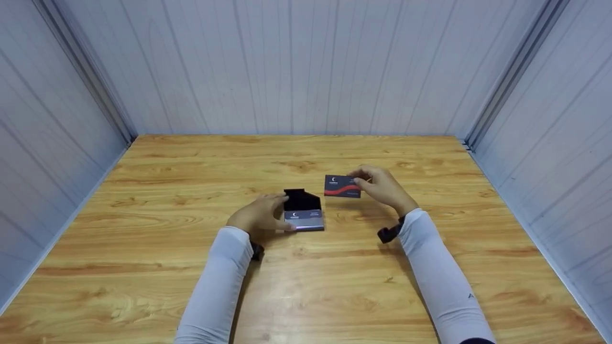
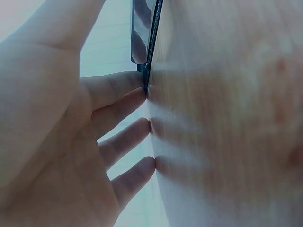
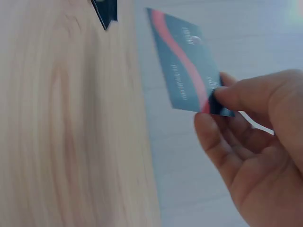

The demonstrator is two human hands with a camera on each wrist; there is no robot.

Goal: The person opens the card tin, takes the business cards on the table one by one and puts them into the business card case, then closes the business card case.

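From the head view, the left hand point(image 1: 260, 215) steadies a small black card case point(image 1: 303, 213) near the middle of the wooden surface point(image 1: 143, 267), its lid flipped up and back, a silver-faced stack showing inside; the right hand point(image 1: 382, 187) holds a dark card point(image 1: 342, 186) with a red wave just beside the case on the right, lifted off the surface, pinched at its right end.

Left wrist view now: the fingers point(image 2: 124, 113) are fairly straight and a little spread, tips touching the surface point(image 2: 227, 123); the top one meets the case point(image 2: 147, 42) at its edge, so it braces rather than grips.

Right wrist view: thumb and fingers point(image 3: 236, 97) pinch one corner of the card point(image 3: 187, 64), which tilts above the surface point(image 3: 71, 123); a corner of the case point(image 3: 106, 12) shows at the top edge.

To do this cleanly, I'd say keep the pinch light and at the corner, square the card with the case opening, and keep the left hand bracing so the case can't skid.
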